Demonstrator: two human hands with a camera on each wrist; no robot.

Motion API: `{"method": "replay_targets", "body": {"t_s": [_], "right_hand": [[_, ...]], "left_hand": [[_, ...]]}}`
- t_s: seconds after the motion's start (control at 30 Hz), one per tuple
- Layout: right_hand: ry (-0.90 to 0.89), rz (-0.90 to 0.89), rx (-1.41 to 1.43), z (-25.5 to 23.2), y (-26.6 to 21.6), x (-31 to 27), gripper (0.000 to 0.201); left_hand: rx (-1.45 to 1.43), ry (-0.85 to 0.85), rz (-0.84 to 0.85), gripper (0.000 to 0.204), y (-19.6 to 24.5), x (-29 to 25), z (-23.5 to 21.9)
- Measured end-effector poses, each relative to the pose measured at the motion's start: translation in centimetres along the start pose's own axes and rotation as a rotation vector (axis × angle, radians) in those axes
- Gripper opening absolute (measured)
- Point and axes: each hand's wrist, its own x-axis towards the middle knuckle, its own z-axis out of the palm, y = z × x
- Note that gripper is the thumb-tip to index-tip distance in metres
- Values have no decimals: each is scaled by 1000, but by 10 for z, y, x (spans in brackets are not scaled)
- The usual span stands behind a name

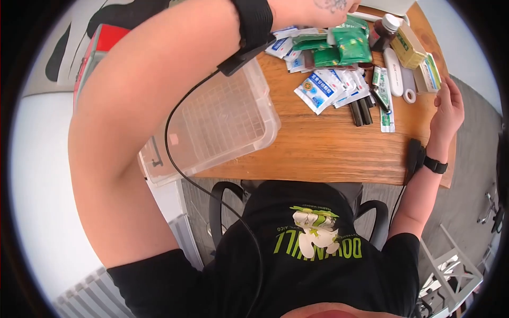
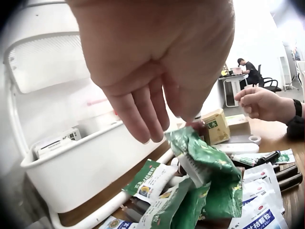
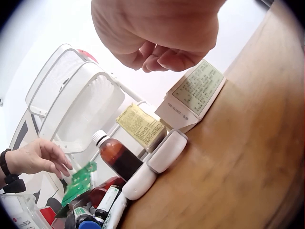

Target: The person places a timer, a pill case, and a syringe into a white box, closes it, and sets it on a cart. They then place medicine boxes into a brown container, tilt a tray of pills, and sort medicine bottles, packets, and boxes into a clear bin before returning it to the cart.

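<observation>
My left hand (image 2: 157, 62) hovers palm down over a heap of medicine sachets, fingers loosely extended and thumb hanging down. Just below its fingertips a crumpled green sachet (image 2: 209, 167) leans upright on the heap. Blue-and-white sachets (image 1: 321, 90) lie fanned at the heap's near side. On the right of the table my right hand (image 1: 449, 108) is raised with loosely bent fingers, holding nothing. Nearest to it stands a white box with a green label (image 3: 193, 98). Beside that are a yellow box (image 3: 140, 126) and a brown bottle with a white cap (image 3: 119, 157).
A clear plastic bin (image 1: 212, 122) sits at the table's left. White and grey rounded devices (image 1: 393, 71), a tube (image 1: 387, 114) and black cylinders (image 1: 361, 112) lie right of the sachets. Behind the heap is a white rack with a tray (image 2: 95, 167). A cable (image 1: 167, 127) hangs from my left wrist.
</observation>
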Motion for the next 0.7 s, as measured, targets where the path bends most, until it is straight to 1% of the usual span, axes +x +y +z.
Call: {"method": "replay_targets", "body": {"t_s": [0.07, 0.13, 0.2, 0.3, 0.37, 0.4, 0.43, 0.5, 0.57, 0.63, 0.7], "right_hand": [[-20, 2, 7, -2, 5, 1, 27], [-38, 3, 30, -9, 14, 8, 27], [-48, -16, 13, -14, 18, 11, 28], [-30, -38, 10, -15, 16, 10, 28], [-18, -16, 6, -17, 13, 8, 30], [-7, -9, 11, -16, 11, 6, 30], [12, -13, 28, -15, 9, 7, 30], [10, -1, 16, -19, 12, 7, 29], [18, -6, -10, -18, 14, 7, 28], [30, -38, 40, -18, 18, 8, 26], [48, -64, 65, -12, 12, 7, 25]], "left_hand": [[29, -54, 14, 21, 0, -7, -25], [-92, -5, -103, 26, 9, -32, -58], [-46, -11, -159, 30, 25, -74, -92], [8, -46, -322, 29, 64, -141, -124], [48, -65, -417, 31, 94, -179, -142], [12, -153, -486, 38, 109, -199, -149], [-10, -232, -548, 45, 125, -217, -152], [-134, -250, -696, 58, 157, -247, -142], [-156, -222, -749, 61, 176, -264, -125], [-85, -151, -719, 53, 178, -288, -96], [57, -58, -681, 36, 179, -300, -79]]}}
